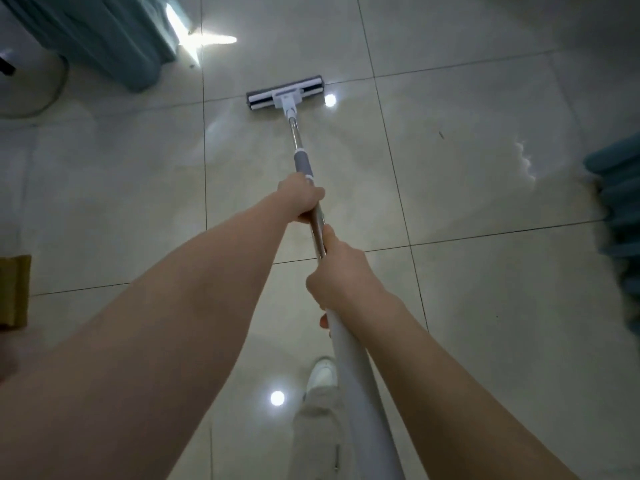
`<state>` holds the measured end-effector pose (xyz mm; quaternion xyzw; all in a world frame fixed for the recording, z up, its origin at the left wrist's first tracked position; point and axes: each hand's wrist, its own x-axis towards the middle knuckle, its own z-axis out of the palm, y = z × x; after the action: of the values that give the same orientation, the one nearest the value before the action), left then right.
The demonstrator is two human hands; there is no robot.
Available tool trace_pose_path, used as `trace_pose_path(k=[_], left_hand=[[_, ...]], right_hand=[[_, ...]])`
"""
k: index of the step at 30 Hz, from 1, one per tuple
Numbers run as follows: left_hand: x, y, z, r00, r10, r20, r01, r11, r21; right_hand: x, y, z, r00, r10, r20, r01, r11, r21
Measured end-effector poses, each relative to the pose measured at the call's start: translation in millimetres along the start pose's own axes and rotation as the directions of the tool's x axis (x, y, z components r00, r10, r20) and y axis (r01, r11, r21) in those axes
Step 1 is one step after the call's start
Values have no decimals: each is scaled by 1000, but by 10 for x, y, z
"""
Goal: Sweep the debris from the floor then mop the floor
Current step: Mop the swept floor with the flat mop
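Currently held: mop [295, 133] (by both hands)
Left hand [301, 199]: wrapped round the metal pole, just below its grey collar
Right hand [341, 278]: gripping the pole nearer the body
Mop head [285, 93]: flat on the tiled floor [450, 188], well ahead
Curtain [114, 32]: teal, far left

mop head [285, 94] right of likely curtain [114, 32]

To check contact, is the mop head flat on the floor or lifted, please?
Flat: the mop head lies with its whole length against the floor.
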<state>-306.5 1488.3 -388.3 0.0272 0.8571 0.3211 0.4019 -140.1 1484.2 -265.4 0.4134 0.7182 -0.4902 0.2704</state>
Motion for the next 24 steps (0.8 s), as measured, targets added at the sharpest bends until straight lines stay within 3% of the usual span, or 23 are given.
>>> trace_pose_path(k=[9,16,24], left_hand=[[-1141,-624,423,1000,-1,-22,1,999,43],[-2806,-1387,1266,994,-100,-33,96,991,-98],[-4536,-1979,2322,992,-117,-35,118,992,37]], right_hand=[[-888,862,344,999,-36,29,40,991,-127],[-2209,2177,641,992,-78,97,96,976,-197],[-3661,3545,652,980,-46,193,111,933,-344]])
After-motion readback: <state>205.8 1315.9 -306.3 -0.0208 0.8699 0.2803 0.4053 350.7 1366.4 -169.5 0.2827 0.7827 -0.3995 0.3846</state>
